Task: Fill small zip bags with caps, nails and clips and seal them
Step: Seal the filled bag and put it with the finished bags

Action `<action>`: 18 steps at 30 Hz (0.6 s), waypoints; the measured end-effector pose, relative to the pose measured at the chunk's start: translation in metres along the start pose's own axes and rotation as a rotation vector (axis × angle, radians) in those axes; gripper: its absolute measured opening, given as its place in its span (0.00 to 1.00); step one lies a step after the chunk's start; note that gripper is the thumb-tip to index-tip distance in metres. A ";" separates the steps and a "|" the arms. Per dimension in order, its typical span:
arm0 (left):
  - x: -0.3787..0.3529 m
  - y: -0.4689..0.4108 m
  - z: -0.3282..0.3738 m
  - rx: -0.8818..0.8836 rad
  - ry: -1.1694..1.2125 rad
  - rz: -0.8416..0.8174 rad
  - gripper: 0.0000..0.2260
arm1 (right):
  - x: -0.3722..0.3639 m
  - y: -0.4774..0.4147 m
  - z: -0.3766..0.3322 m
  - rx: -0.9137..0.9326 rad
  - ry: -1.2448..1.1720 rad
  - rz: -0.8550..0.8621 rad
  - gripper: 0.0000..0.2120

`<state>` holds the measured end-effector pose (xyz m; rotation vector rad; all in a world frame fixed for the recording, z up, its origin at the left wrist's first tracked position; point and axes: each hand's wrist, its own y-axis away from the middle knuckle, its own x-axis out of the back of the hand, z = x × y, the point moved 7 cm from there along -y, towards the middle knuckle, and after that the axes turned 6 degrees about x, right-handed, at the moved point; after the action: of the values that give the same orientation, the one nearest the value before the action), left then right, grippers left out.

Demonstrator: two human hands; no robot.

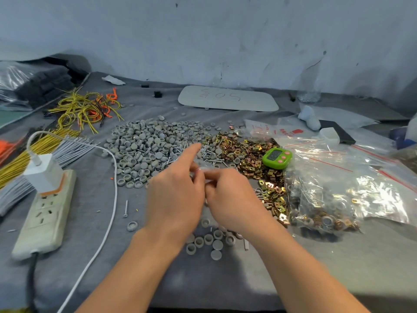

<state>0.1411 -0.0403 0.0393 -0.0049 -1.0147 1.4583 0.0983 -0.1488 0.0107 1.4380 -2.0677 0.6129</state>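
— Where is the small clear plastic zip bag (208, 171) sitting?

— It is hanging above the middle of the grey cloth-covered counter (158, 279), between both hands. The left hand (176, 195) is pinching it with curled fingers and thumb, while its index finger is sticking out straight toward the far edge. The right hand (230, 197) is gripping it from the other side, fingers curled.

— Which way is its long axis running?

— I cannot tell. The bag is showing only as a blur, mostly hiding behind the fingers.

— And the parts?

— The heap of round grey plastic caps (140, 145) is lying beyond the hands, toward the far edge. The thin silver nails (209, 154) are spreading just right of it, touching it. The brass-coloured metal clips (250, 154) are lying next, toward the right edge. A few loose caps (209, 240) are lying under the wrists, nearer the front edge.

— Anything else?

— A green digital timer with pink buttons (277, 157) is sitting on the clips. Filled clear bags (322, 199) are piling up by the right edge. A beige power strip (45, 213) is carrying a white charger (42, 172) by the left edge.
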 end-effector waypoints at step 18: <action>-0.012 0.009 0.013 -0.065 0.120 -0.283 0.47 | -0.011 0.001 0.026 -0.415 -1.308 0.182 0.17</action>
<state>0.1291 -0.0553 0.0351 0.0042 -0.9239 1.1543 0.0963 -0.1578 -0.0164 1.5288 -2.9819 -0.9576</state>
